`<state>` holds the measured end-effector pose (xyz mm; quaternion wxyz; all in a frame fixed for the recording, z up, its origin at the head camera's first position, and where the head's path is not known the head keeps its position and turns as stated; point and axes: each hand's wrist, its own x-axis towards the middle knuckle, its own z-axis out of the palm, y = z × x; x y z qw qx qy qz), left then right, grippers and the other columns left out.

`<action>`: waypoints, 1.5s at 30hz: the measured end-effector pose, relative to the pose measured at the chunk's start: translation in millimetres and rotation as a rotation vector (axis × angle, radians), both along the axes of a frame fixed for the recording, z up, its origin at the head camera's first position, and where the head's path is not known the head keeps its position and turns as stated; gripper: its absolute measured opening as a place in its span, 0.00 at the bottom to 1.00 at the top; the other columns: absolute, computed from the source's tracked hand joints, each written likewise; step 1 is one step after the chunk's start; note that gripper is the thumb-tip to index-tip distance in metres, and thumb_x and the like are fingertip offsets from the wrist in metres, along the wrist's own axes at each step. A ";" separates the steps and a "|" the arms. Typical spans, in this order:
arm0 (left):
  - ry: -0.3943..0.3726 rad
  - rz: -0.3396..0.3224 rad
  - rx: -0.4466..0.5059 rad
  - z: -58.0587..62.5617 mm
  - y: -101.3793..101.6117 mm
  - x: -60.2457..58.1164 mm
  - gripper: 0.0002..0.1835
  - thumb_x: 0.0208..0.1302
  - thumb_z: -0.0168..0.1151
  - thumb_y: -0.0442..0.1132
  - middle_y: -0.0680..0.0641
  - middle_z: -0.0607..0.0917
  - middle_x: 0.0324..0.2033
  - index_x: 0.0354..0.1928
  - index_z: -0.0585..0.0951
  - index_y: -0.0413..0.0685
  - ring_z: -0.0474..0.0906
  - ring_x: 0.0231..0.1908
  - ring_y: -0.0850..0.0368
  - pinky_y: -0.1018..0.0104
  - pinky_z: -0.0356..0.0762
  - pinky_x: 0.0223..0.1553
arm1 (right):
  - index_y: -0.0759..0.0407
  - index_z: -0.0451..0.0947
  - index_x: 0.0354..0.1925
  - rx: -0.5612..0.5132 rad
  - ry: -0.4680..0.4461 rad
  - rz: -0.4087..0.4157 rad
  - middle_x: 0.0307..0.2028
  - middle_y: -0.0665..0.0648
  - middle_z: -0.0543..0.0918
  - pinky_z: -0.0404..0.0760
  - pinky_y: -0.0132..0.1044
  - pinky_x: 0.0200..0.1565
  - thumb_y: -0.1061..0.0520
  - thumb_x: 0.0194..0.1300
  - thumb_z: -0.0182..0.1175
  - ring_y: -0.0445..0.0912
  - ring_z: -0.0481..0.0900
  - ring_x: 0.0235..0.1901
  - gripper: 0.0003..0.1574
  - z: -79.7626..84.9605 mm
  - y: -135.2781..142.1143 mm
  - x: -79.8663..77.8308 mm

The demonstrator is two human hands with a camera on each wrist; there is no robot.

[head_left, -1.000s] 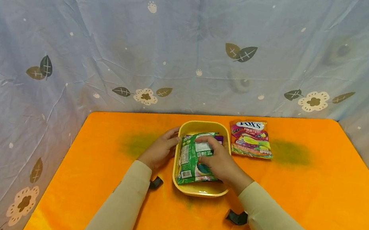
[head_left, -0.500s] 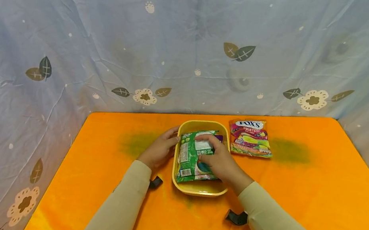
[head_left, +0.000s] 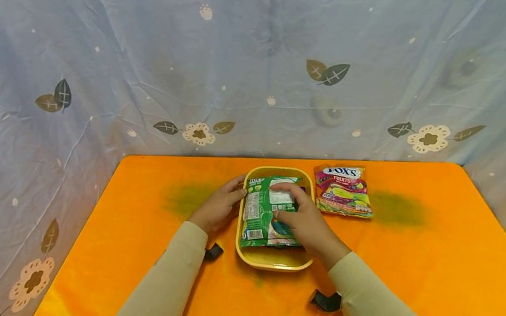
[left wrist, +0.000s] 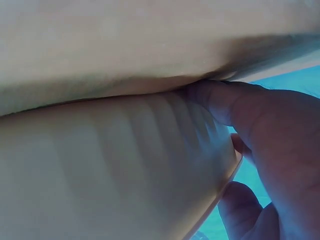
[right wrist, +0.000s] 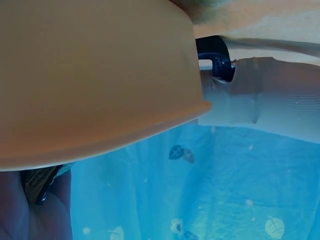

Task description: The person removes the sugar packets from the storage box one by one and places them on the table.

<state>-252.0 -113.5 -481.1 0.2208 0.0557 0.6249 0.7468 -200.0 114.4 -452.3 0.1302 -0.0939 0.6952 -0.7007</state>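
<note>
A yellow plastic tub [head_left: 273,261] stands on the orange cloth, with a green candy bag [head_left: 259,217] inside it, back label and barcode facing up. My right hand [head_left: 307,224] reaches over the tub's right rim and grips this bag between thumb and fingers. In the right wrist view a dark corner of a packet [right wrist: 40,182] shows between the fingers, below the tub's rim. My left hand [head_left: 221,202] holds the tub's left side, its fingers [left wrist: 240,100] against the ribbed outer wall. Whatever lies under the green bag is mostly hidden.
A red and purple Fox's Fruits candy bag [head_left: 344,190] lies flat just right of the tub. Orange cloth [head_left: 434,297] covers the table, and a patterned blue-grey curtain [head_left: 266,72] hangs behind it. A black wrist mount [head_left: 326,301] sits by the right sleeve.
The green bag has shifted slightly toward the tub's far left and covers more of the purple patch beside it. My right hand keeps its grip; the left hand and the tub stay put.
</note>
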 end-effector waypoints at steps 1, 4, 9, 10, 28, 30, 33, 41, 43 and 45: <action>0.000 0.002 -0.002 0.0 -0.1 0.2 0.23 0.75 0.46 0.40 0.45 0.71 0.61 0.70 0.63 0.61 0.75 0.54 0.45 0.54 0.73 0.54 | 0.42 0.71 0.60 -0.006 0.002 -0.001 0.57 0.57 0.69 0.81 0.47 0.42 0.67 0.64 0.59 0.58 0.76 0.46 0.30 -0.2 0.1 0.1; -0.002 0.006 -0.003 0.1 -0.1 0.4 0.23 0.75 0.47 0.40 0.44 0.71 0.60 0.70 0.64 0.61 0.75 0.53 0.45 0.55 0.73 0.53 | 0.42 0.71 0.60 -0.015 0.003 -0.005 0.56 0.58 0.69 0.81 0.47 0.42 0.67 0.64 0.59 0.58 0.76 0.46 0.31 -0.5 0.5 0.1; -0.001 0.010 -0.008 -0.7 -0.4 -0.4 0.24 0.75 0.47 0.41 0.44 0.71 0.61 0.70 0.63 0.61 0.75 0.53 0.45 0.54 0.74 0.53 | 0.41 0.71 0.60 -0.028 0.002 -0.004 0.57 0.58 0.69 0.81 0.48 0.42 0.66 0.64 0.59 0.58 0.76 0.47 0.30 0.0 1.0 -0.3; -0.002 0.013 -0.009 -0.9 -0.5 -0.5 0.24 0.75 0.47 0.41 0.44 0.71 0.61 0.70 0.63 0.60 0.75 0.53 0.45 0.55 0.74 0.53 | 0.41 0.71 0.60 -0.037 0.001 -0.002 0.57 0.58 0.69 0.81 0.48 0.42 0.66 0.65 0.59 0.59 0.76 0.47 0.30 0.2 1.2 -0.4; 0.010 0.032 -0.014 -2.2 2.4 -0.9 0.24 0.74 0.48 0.39 0.45 0.70 0.61 0.70 0.64 0.60 0.75 0.53 0.46 0.56 0.74 0.53 | 0.51 0.64 0.66 -0.063 0.068 -0.016 0.58 0.61 0.68 0.81 0.44 0.43 0.67 0.68 0.56 0.58 0.75 0.47 0.31 28.4 19.3 4.0; 0.009 0.032 -0.023 -2.4 2.7 -1.2 0.24 0.74 0.49 0.40 0.44 0.70 0.61 0.69 0.65 0.61 0.75 0.54 0.45 0.56 0.74 0.53 | 0.54 0.64 0.66 -0.059 0.081 -0.022 0.58 0.62 0.67 0.81 0.43 0.44 0.68 0.68 0.55 0.58 0.75 0.47 0.31 35.6 23.1 5.8; 0.011 0.033 -0.046 -2.3 2.4 -1.2 0.24 0.74 0.48 0.40 0.43 0.68 0.63 0.69 0.64 0.61 0.73 0.55 0.44 0.56 0.74 0.53 | 0.55 0.63 0.66 -0.051 0.097 -0.036 0.59 0.62 0.66 0.80 0.42 0.44 0.68 0.68 0.54 0.58 0.74 0.47 0.30 40.6 29.4 6.4; 0.014 0.042 -0.058 -5.5 2.3 -2.3 0.24 0.74 0.47 0.40 0.41 0.66 0.66 0.70 0.64 0.59 0.70 0.59 0.43 0.57 0.73 0.54 | 0.55 0.66 0.64 -0.027 0.136 -0.121 0.63 0.57 0.64 0.78 0.39 0.47 0.68 0.66 0.56 0.56 0.70 0.51 0.30 28.3 50.0 -4.8; 0.023 0.044 -0.052 -6.6 2.6 -2.3 0.24 0.74 0.47 0.39 0.40 0.66 0.66 0.70 0.64 0.57 0.71 0.58 0.43 0.57 0.73 0.54 | 0.57 0.65 0.65 -0.032 0.134 -0.135 0.62 0.59 0.64 0.79 0.39 0.46 0.69 0.66 0.56 0.57 0.70 0.50 0.30 28.6 55.0 -6.1; 0.025 0.048 -0.050 -6.7 2.8 -2.2 0.24 0.74 0.47 0.39 0.41 0.66 0.65 0.70 0.64 0.57 0.71 0.58 0.43 0.57 0.73 0.54 | 0.55 0.66 0.65 -0.034 0.127 -0.152 0.62 0.58 0.64 0.79 0.38 0.44 0.68 0.66 0.56 0.56 0.71 0.49 0.31 23.0 62.1 -10.7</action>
